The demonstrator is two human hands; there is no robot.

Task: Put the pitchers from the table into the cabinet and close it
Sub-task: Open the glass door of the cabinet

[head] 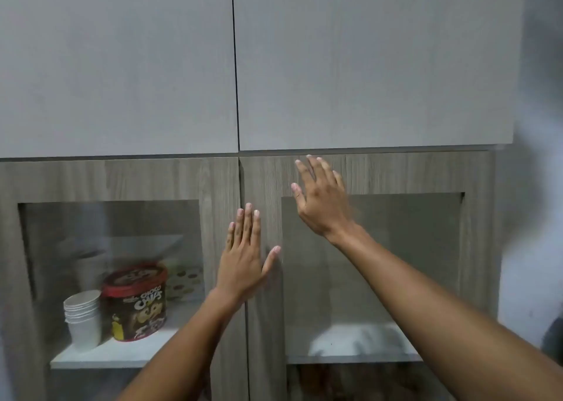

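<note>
- Where the two lower doors meet, left hand point(243, 257) lies flat on the seam, fingers straight and together toward 12 o'clock, thumb splayed toward 2 o'clock onto the right door; it grasps nothing.
- At 1 o'clock from it and apart, right hand point(320, 199): released, fingers spread, holding nothing, over the right door's top rail; slightly blurred, so contact with the wood cannot be told.
- Beneath both, lower cabinet point(213, 181): wood-grain, two glazed doors shut edge to edge, seam a thin dark line from 12 to 6 o'clock.
- At 12 o'clock, upper doors point(122, 65): pale grey, shut, their bottom edge just above the right fingertips.
- As to pitchers: not plainly identifiable; a pale blurred form point(350, 339) sits on the shelf behind the right glass, 5 o'clock from the left hand.
- At 8 o'clock, behind the left glass: stacked paper cups point(83, 321) just beside a red-lidded tin point(137, 303) on a white shelf point(122, 355).
- At 3 o'clock, past the cabinet's right edge: wall point(533, 217).
</note>
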